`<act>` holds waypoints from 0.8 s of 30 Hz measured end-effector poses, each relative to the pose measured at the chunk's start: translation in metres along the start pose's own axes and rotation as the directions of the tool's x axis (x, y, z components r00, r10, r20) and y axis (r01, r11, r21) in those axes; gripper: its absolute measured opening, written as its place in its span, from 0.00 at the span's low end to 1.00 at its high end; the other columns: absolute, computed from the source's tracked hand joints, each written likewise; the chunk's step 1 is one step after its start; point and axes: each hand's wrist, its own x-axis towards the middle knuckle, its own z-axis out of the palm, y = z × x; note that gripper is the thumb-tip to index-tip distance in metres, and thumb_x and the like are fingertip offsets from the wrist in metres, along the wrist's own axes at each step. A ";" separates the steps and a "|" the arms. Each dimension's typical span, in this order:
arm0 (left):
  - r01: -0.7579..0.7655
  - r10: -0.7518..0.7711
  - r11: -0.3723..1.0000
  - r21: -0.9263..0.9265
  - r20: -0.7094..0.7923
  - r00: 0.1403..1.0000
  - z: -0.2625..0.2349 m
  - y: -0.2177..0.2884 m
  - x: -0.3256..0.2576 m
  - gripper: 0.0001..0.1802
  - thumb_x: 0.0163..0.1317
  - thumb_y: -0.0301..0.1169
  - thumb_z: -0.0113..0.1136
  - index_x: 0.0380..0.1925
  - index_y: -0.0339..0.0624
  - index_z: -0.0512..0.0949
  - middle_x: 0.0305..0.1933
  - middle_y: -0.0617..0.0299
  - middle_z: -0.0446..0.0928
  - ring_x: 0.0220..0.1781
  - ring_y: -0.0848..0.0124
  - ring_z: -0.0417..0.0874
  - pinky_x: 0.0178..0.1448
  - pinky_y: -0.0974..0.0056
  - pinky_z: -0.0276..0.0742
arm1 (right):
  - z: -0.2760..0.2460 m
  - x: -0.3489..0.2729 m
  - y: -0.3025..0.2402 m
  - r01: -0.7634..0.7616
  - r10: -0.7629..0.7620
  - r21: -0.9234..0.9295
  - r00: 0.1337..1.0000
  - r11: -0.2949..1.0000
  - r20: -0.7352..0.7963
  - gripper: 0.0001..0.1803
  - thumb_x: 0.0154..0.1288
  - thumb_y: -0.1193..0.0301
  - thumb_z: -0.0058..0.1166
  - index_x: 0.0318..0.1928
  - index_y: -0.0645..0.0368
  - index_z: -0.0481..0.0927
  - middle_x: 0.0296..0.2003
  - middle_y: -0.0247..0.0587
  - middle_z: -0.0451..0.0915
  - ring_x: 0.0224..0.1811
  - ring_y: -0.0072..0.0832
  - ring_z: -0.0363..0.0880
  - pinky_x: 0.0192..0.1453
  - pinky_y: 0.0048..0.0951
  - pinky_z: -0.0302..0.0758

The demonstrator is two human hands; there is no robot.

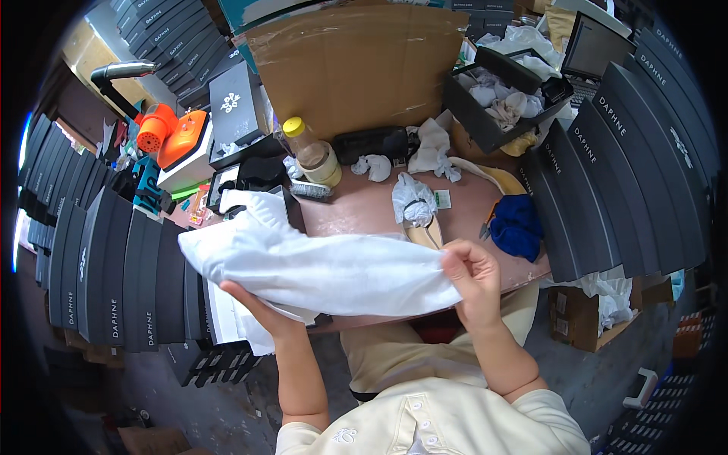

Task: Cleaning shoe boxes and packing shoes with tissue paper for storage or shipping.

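Note:
A long white wrapping sheet (pixel 334 265), thin and slightly see-through, is stretched between my hands above the table's front edge. I cannot make out whether anything lies inside it. My right hand (pixel 474 284) pinches its right end between thumb and curled fingers. Beneath its left part, my left hand (pixel 265 311) holds it from below, with most of the fingers hidden behind the sheet. Just beyond the sheet lies a beige shoe (pixel 434 233), partly covered, with crumpled white paper (pixel 414 199) at its far end.
Stacked dark shoe boxes line the left (pixel 110 265) and right (pixel 614 167) sides. At the back stand a cardboard panel (pixel 356 76), a yellow-capped bottle (pixel 303 144) and an open box of crumpled paper (pixel 493 136). A brush (pixel 312 191) and blue cloth (pixel 517 226) rest on the table.

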 end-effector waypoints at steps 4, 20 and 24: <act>0.040 -0.041 0.999 -0.012 -0.075 0.996 0.006 0.000 0.004 0.43 0.59 0.66 0.42 0.66 0.49 0.54 0.67 0.58 0.59 0.66 0.60 0.63 0.68 0.52 0.61 | 0.000 -0.011 -0.002 -0.274 0.271 0.102 0.962 0.956 0.045 0.09 0.66 0.69 0.54 0.37 0.64 0.77 0.25 0.28 0.77 0.23 0.08 0.68 0.24 0.13 0.64; 0.251 -0.249 0.967 -0.038 0.050 0.967 -0.030 0.016 0.014 0.39 0.62 0.58 0.48 0.65 0.42 0.58 0.64 0.55 0.65 0.61 0.57 0.70 0.64 0.52 0.68 | -0.003 0.005 -0.016 -0.455 0.625 -0.428 0.574 0.781 0.530 0.17 0.54 0.82 0.53 0.47 0.68 0.77 0.42 0.44 0.79 0.41 0.33 0.81 0.43 0.28 0.75; 0.350 -0.350 0.935 -0.053 0.011 0.937 -0.028 0.015 0.010 0.37 0.65 0.56 0.46 0.65 0.42 0.58 0.64 0.55 0.65 0.63 0.59 0.69 0.64 0.54 0.67 | 0.015 0.001 -0.005 0.128 0.265 -0.529 0.753 0.839 0.602 0.20 0.47 0.76 0.58 0.44 0.66 0.76 0.31 0.46 0.81 0.29 0.40 0.81 0.37 0.33 0.77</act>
